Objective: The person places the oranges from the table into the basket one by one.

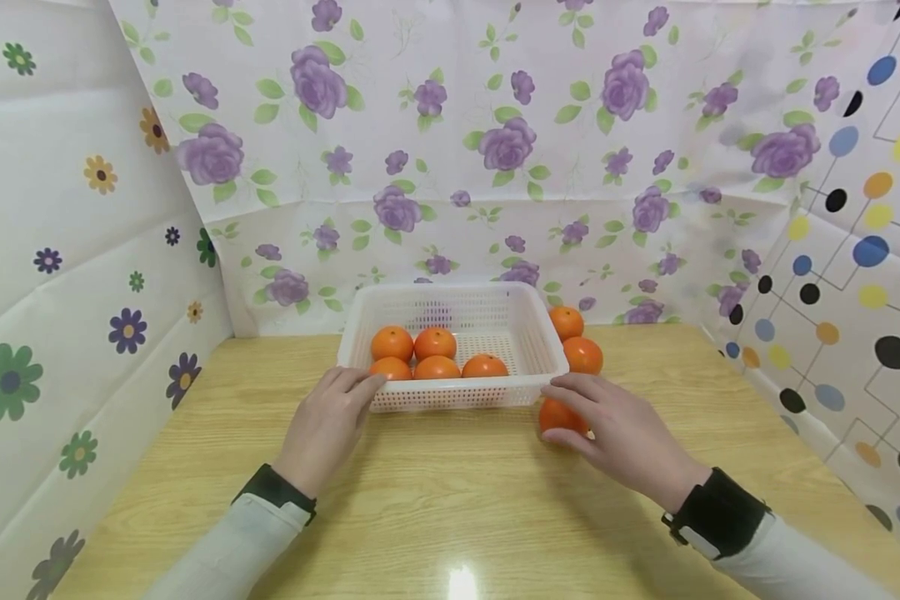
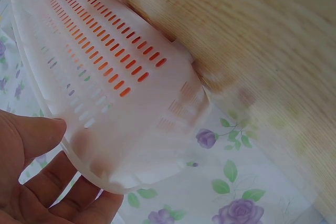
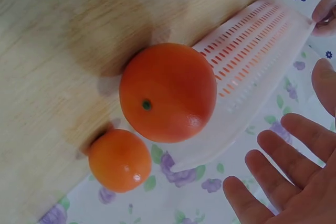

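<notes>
A white plastic basket [image 1: 461, 397] with slotted walls stands on the table, several oranges [image 1: 437, 342] inside at its left and front. My left hand [image 1: 328, 425] is at its front left corner. In the left wrist view, the thumb and curled fingers [image 2: 50, 135] grip the basket's rim [image 2: 73, 163]. My right hand [image 1: 615, 425] hovers over a loose orange [image 1: 561, 419] by the front right corner. Its fingers [image 3: 283, 161] are spread and hold nothing, apart from the orange [image 3: 168, 93] in the right wrist view.
Two more loose oranges [image 1: 583, 357] lie along the basket's right side. The wood-grain table [image 1: 435, 500] ends at a flowered cloth [image 1: 450, 167] behind the basket. Patterned cloths also hang at left and right.
</notes>
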`<action>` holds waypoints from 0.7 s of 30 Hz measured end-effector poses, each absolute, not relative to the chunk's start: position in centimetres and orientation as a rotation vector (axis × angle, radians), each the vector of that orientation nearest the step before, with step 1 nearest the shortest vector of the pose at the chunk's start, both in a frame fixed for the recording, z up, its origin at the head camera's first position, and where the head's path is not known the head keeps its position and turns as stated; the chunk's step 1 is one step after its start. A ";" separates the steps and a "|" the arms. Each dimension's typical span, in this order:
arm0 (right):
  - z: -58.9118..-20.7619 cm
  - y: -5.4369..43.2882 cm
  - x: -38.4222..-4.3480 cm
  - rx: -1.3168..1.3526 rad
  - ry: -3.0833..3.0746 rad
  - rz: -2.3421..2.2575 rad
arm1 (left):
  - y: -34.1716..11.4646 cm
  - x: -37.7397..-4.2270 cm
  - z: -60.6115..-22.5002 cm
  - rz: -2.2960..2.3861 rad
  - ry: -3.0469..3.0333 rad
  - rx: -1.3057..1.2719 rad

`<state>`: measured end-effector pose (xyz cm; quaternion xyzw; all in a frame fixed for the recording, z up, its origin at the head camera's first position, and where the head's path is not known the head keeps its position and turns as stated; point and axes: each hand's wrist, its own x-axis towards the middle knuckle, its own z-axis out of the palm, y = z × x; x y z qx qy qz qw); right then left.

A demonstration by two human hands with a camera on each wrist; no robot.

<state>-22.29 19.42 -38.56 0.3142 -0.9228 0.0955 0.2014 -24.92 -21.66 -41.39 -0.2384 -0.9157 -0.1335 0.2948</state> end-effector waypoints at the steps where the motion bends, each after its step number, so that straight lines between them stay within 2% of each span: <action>1: -38.6 19.5 -22.2 0.877 -2.576 0.267 | -21.7 -24.9 -41.4 -0.356 -2.435 -0.636; 21: -39.7 20.0 -22.1 0.827 -2.649 0.273 | -21.6 -24.8 -41.3 -0.352 -2.454 -0.624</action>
